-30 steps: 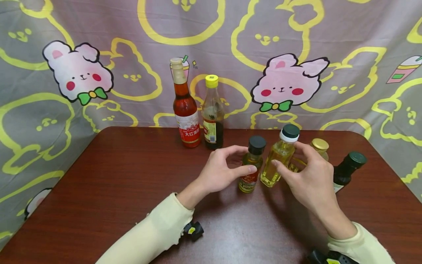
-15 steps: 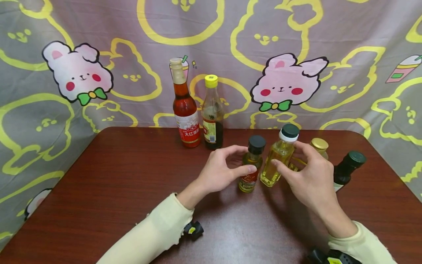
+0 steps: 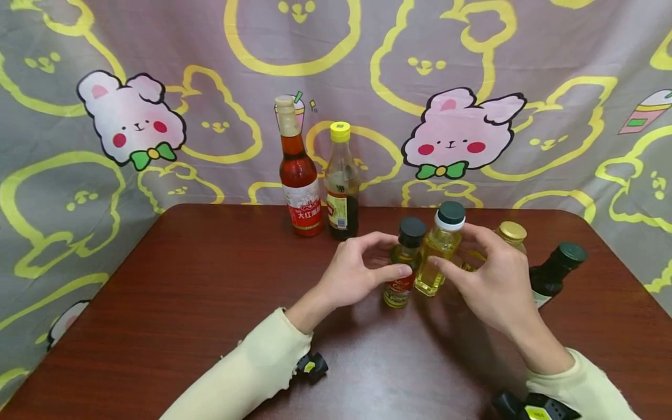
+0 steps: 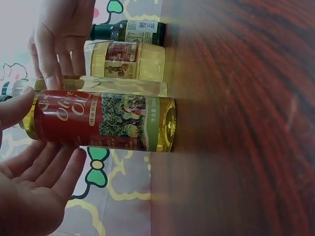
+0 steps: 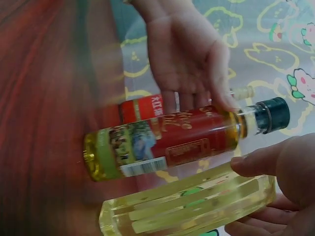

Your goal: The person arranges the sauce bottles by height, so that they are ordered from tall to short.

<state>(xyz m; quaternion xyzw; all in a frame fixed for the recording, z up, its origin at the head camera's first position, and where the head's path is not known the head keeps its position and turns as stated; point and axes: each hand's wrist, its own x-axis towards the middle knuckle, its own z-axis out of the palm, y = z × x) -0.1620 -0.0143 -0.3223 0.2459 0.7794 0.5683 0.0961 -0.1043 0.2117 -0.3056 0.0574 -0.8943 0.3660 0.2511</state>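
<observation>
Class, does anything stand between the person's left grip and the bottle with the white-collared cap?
Yes: the red-labelled olive oil bottle stands in between. The left grip is around it; the white-collared bottle is just beyond, in the right grip.

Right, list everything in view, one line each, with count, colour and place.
Olive oil bottle: one, red label, dark cap, in the left grip.
Clear bottle: one, yellow contents, green cap, in the right grip.
Gold-capped bottle: one, yellowish, partly hidden behind the right grip.
Dark bottle: one, green cap, far right.
Tall bottle: one, red, back of the table.
Yellow-capped bottle: one, dark liquid, just right of the tall bottle.
Table: one, reddish brown, beneath the bottles.
Cloth: one, grey with cartoons, behind the table.
Wrist devices: two, black and yellow, by the cuffs.
Sleeves: two, pale yellow, one per arm.
Left grip, right grip: one each, bare, round their bottles.
</observation>
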